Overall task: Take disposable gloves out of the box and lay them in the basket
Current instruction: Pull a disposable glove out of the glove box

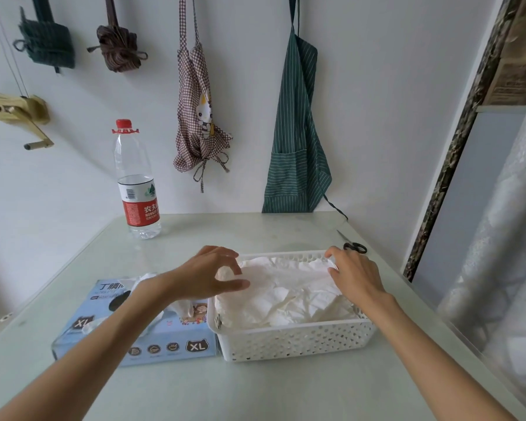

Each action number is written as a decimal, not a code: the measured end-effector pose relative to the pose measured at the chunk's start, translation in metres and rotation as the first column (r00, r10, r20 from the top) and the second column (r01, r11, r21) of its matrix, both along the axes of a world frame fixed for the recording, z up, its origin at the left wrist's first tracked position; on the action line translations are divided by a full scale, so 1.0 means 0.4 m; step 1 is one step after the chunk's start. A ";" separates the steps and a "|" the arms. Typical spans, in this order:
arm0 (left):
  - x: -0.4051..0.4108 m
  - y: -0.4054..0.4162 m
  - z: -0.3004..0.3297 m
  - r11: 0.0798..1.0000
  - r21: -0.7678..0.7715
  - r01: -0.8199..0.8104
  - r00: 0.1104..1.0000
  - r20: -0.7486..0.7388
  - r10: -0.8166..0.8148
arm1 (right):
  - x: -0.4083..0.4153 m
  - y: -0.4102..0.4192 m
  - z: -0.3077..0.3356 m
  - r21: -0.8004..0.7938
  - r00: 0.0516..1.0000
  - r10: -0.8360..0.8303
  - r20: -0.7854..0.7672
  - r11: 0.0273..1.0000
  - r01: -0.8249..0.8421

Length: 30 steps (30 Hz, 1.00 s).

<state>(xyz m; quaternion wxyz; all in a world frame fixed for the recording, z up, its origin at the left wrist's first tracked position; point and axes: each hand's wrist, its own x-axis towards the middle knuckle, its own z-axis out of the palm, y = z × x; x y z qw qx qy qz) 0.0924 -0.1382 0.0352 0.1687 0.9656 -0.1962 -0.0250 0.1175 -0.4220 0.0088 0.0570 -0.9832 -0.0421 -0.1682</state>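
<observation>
Head view. White perforated basket [295, 338] stands on the table [286, 396], touching the right side of the blue glove box [152, 344]. A heap of white gloves [289, 293] fills the basket; further gloves protrude from the box opening. Left hand [208, 275] hovers over the basket's left edge, fingers loosely curved, thumb extended, holding nothing. Right hand [354, 276] lies on the heap at the basket's far right corner, fingertips pinching a fold of glove. Water bottle [137, 180] stands behind the box; scissors [351, 243] lie beyond the basket.
</observation>
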 end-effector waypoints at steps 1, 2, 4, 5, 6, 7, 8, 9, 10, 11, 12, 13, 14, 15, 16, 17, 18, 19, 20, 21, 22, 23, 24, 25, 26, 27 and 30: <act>0.005 0.001 0.007 1.000 -0.008 -0.006 1.000 0.002 0.006 | 0.001 0.000 0.000 -0.013 1.000 0.000 0.003 1.000 0.000; 0.011 0.002 0.011 1.000 0.003 -0.011 1.000 0.016 0.011 | 0.001 -0.002 -0.001 -0.023 1.000 -0.002 0.007 1.000 0.002; 0.022 0.011 0.015 0.998 0.060 -0.027 0.999 0.024 0.026 | 0.001 -0.002 -0.002 -0.042 1.000 0.000 0.010 0.999 0.001; 0.024 0.015 0.016 0.992 0.117 -0.041 0.999 0.004 0.041 | 0.002 -0.001 -0.003 -0.048 1.000 0.006 0.002 0.999 -0.006; 0.022 0.019 0.017 0.981 0.183 -0.059 0.998 -0.014 0.063 | 0.001 -0.001 -0.004 -0.050 1.000 0.012 -0.008 0.999 -0.013; 0.019 0.021 0.017 0.969 0.234 -0.083 0.996 -0.009 0.088 | 0.002 -0.001 -0.005 -0.039 1.000 0.018 -0.014 0.999 -0.018; 0.014 0.021 0.018 0.960 0.253 -0.117 0.993 0.032 0.113 | -0.001 -0.004 0.000 -0.011 1.000 0.018 -0.010 1.000 -0.018; 0.006 0.017 0.019 0.959 0.240 -0.151 0.987 0.094 0.131 | -0.005 -0.009 0.005 0.029 1.000 0.013 0.007 0.999 -0.013; -0.003 0.011 0.024 0.965 0.198 -0.170 0.977 0.160 0.139 | -0.009 -0.015 0.013 0.077 0.999 0.008 0.045 0.997 -0.012; -0.012 0.001 0.029 0.976 0.143 -0.161 0.972 0.195 0.132 | -0.016 -0.021 0.021 0.121 0.996 0.009 0.094 0.992 -0.020; -0.018 -0.010 0.033 0.986 0.110 -0.125 0.977 0.188 0.103 | -0.026 -0.023 0.029 0.162 0.991 0.020 0.131 0.986 -0.041; -0.023 -0.024 0.033 0.990 0.115 -0.081 0.987 0.145 0.064 | -0.035 -0.021 0.037 0.195 0.989 0.055 0.137 0.977 -0.081; -0.026 -0.040 0.025 0.987 0.156 -0.043 0.996 0.083 0.030 | -0.042 -0.016 0.040 0.215 0.990 0.111 0.089 0.968 -0.127; -0.025 -0.055 0.013 0.976 0.217 -0.014 1.000 0.030 0.007 | -0.046 -0.009 0.041 0.203 0.984 0.176 -0.023 0.965 -0.168; -0.020 -0.067 -0.005 0.959 0.283 0.004 1.000 -0.013 -0.001 | -0.048 -0.001 0.038 0.146 0.957 0.218 -0.190 0.970 -0.192; -0.012 -0.074 -0.028 0.941 0.338 0.011 0.999 -0.048 0.006 | -0.046 0.005 0.029 0.071 0.908 0.215 -0.359 0.977 -0.204; -0.001 -0.078 -0.051 0.923 0.384 0.011 0.997 -0.070 0.017 | -0.040 0.007 0.016 0.005 0.859 0.174 -0.481 0.981 -0.196; 0.008 -0.081 -0.068 0.903 0.430 0.011 0.996 -0.080 0.026 | -0.032 0.006 0.001 -0.045 0.829 0.124 -0.545 0.983 -0.177; 0.011 -0.084 -0.077 0.878 0.478 0.011 0.996 -0.080 0.031 | -0.024 0.003 -0.012 -0.081 0.819 0.087 -0.567 0.984 -0.161; 0.013 -0.086 -0.081 0.851 0.525 0.008 0.997 -0.071 0.034 | -0.016 0.002 -0.022 -0.110 0.821 0.067 -0.567 0.982 -0.156; 0.010 -0.089 -0.083 0.821 0.571 0.009 0.998 -0.061 0.032 | -0.014 0.001 -0.031 -0.136 0.824 0.055 -0.563 0.978 -0.159; 0.001 -0.093 -0.083 0.793 0.609 0.007 0.998 -0.052 0.032 | -0.014 0.003 -0.038 -0.163 0.826 0.049 -0.562 0.972 -0.168; -0.005 -0.097 -0.083 0.772 0.635 0.001 0.998 -0.044 0.034 | -0.015 0.004 -0.043 -0.176 0.827 0.046 -0.561 0.969 -0.174; -0.009 -0.101 -0.086 0.758 0.653 -0.007 0.998 -0.038 0.041 | -0.015 0.004 -0.046 -0.180 0.827 0.045 -0.561 0.968 -0.175; -0.011 -0.101 -0.089 0.751 0.660 -0.021 0.998 -0.031 0.056 | -0.014 0.006 -0.048 -0.182 0.828 0.044 -0.559 0.968 -0.175; -0.013 -0.103 -0.090 0.749 0.662 -0.034 0.997 -0.025 0.067 | -0.014 0.006 -0.048 -0.181 0.827 0.045 -0.560 0.968 -0.175; -0.017 -0.100 -0.081 0.816 0.576 -0.043 0.997 -0.022 0.067 | -0.018 0.003 -0.028 -0.134 0.820 0.055 -0.569 0.978 -0.159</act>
